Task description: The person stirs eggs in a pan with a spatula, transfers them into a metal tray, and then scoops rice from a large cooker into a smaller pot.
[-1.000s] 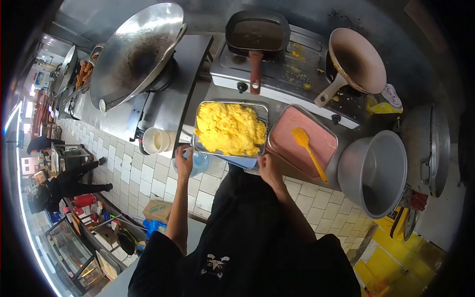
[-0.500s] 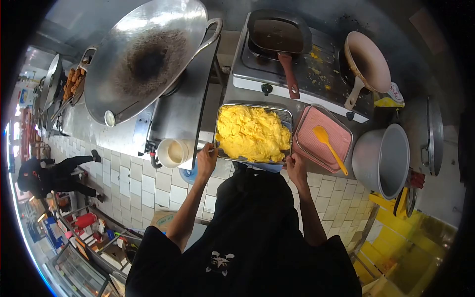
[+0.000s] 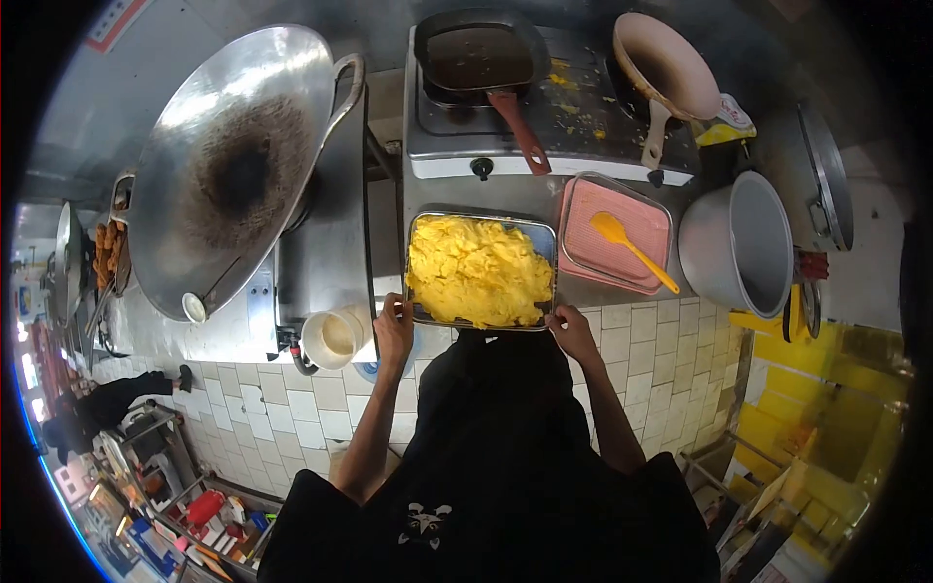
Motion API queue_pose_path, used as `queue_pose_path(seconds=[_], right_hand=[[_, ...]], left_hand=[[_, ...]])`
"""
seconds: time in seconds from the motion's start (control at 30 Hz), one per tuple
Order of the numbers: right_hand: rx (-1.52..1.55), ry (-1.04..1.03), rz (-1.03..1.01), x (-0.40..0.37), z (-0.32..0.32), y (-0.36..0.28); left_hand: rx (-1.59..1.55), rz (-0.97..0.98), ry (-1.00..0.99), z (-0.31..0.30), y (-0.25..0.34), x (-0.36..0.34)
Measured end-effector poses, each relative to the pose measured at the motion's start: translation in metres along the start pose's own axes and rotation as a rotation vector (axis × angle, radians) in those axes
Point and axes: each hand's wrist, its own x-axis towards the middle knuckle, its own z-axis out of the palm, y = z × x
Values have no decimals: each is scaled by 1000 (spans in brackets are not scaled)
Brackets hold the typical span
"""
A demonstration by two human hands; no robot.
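A rectangular metal tray (image 3: 555,255) heaped with yellow scrambled eggs (image 3: 476,272) is between my two hands, close to my body at the counter's front edge. My left hand (image 3: 394,328) pinches its near left corner. At the near right corner, my right hand (image 3: 573,333) grips the rim with bent fingers. Just right of it lies a pink tray (image 3: 583,255) with a wire rack, and a yellow spatula (image 3: 634,251) rests across that. Left of my left hand stands a white tub (image 3: 334,338) with pale contents.
A large wok (image 3: 238,175) fills the left side. Behind the trays, a stove (image 3: 573,146) carries a dark square pan (image 3: 481,56) and a pale round pan (image 3: 666,68). A deep grey pot (image 3: 739,243) stands at right. Another person (image 3: 107,408) is at far left.
The egg tray has come toward my body, away from the stove, with both hands still on it. My view has shifted, and the other person at far left has moved.
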Motion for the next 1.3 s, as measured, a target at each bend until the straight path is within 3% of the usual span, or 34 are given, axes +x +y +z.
queue_pose_path(seconds=[0.1, 0.2, 0.3, 0.4, 0.5, 0.6, 0.63, 0.73, 0.83, 1.03, 1.3], right_hand=[[208, -154, 190, 6, -6, 2], [142, -78, 63, 12, -5, 9], [178, -27, 127, 11, -6, 2], [119, 5, 90, 16, -4, 2], [148, 133, 325, 29, -6, -4], [641, 229, 337, 50, 20, 1], [676, 167, 363, 56, 26, 3], [603, 203, 550, 59, 20, -22], [619, 147, 600, 67, 15, -17], [513, 109, 496, 66, 26, 16], [509, 106, 547, 71, 22, 39]], left_hand=[[-139, 20, -44, -7, -5, 7], [-376, -9, -129, -8, -13, 12], [-513, -140, -243, -16, -13, 12], [-552, -222, -207, -17, -8, 16], [-659, -344, -176, -13, -1, 22], [-627, -323, -232, -11, -3, 25], [-592, -353, -272, -13, 0, 26], [-700, -371, -372, -10, -8, 29], [-769, -387, -411, -13, -4, 27], [-811, -404, -363, -14, -8, 10], [-879, -397, -344, -4, -7, -18]])
